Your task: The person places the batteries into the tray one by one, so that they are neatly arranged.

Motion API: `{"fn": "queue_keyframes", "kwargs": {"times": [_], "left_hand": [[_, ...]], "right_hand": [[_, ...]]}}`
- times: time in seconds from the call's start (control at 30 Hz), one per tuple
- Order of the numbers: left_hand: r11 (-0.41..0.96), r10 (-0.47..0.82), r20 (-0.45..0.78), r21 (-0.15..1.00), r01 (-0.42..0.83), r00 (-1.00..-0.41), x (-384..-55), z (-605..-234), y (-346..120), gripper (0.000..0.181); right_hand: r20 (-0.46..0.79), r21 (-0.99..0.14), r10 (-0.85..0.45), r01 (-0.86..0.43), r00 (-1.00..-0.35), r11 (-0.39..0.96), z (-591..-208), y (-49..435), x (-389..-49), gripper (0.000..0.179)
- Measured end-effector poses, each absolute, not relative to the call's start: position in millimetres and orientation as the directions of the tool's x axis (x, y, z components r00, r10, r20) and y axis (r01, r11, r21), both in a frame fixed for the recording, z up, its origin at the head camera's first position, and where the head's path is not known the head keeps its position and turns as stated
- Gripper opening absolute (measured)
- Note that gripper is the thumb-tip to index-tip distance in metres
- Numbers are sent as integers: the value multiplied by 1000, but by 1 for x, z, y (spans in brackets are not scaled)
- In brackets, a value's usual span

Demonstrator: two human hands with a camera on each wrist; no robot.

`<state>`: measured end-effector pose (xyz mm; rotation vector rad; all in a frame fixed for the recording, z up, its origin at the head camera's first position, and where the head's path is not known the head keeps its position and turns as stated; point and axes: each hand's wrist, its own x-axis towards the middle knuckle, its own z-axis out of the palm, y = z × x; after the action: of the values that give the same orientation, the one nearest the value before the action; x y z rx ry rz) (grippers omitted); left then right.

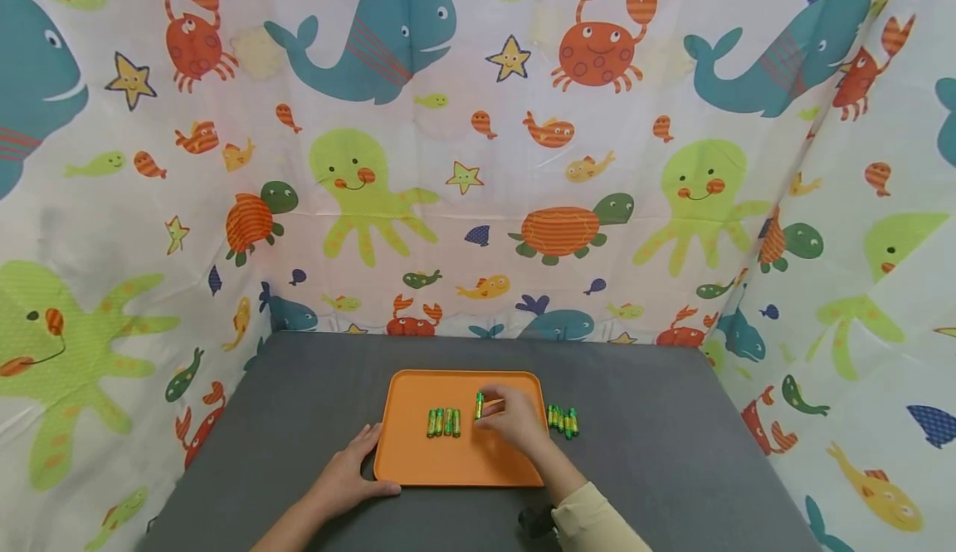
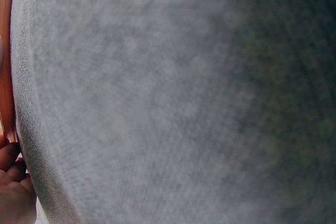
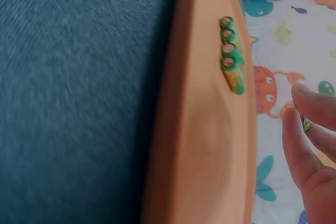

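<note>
My right hand (image 1: 515,421) is over the right half of the orange tray (image 1: 418,469), pinching a small green-and-gold battery (image 1: 480,405) upright between thumb and fingertips. In the right wrist view this battery (image 3: 306,124) is mostly covered by the fingers. Left of it, several like batteries (image 1: 444,422) lie side by side on the tray. My left hand (image 1: 345,473) holds the tray's near left corner, thumb along the front edge and fingers at the left side. Curled fingers (image 2: 13,169) show at the tray's edge in the left wrist view.
Just past the tray's right edge, more batteries (image 1: 563,421) lie in a loose group on the grey table (image 1: 642,452). A small black object (image 1: 534,522) is by the right sleeve. A curtain (image 1: 478,187) printed with sea animals encloses the back and sides.
</note>
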<state>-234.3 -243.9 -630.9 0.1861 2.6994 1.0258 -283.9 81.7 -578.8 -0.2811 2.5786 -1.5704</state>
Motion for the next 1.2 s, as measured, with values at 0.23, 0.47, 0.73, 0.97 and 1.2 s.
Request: {"fn": "queue_keyframes", "kwargs": {"times": [0.23, 0.47, 0.73, 0.97, 1.2], "left_hand": [[738, 207, -187, 674, 27, -960, -234, -629, -243, 118], [746, 202, -183, 665, 30, -962, -232, -630, -244, 118], [744, 199, -182, 668, 28, -963, -231, -630, -242, 119], [740, 216, -163, 671, 52, -963, -232, -633, -241, 118], [744, 211, -164, 667, 49, -964, -231, -637, -242, 119]], "right_hand": [[-14, -881, -243, -103, -970, 461, -589, 72, -289, 54], [-31, -875, -265, -102, -964, 474, -605, 60, -292, 55], [-57, -856, -275, -95, -960, 508, -617, 53, -294, 57], [-51, -843, -264, -100, -963, 528, -617, 54, -294, 59], [-26, -846, -273, -124, -962, 519, -618, 61, -288, 62]]}}
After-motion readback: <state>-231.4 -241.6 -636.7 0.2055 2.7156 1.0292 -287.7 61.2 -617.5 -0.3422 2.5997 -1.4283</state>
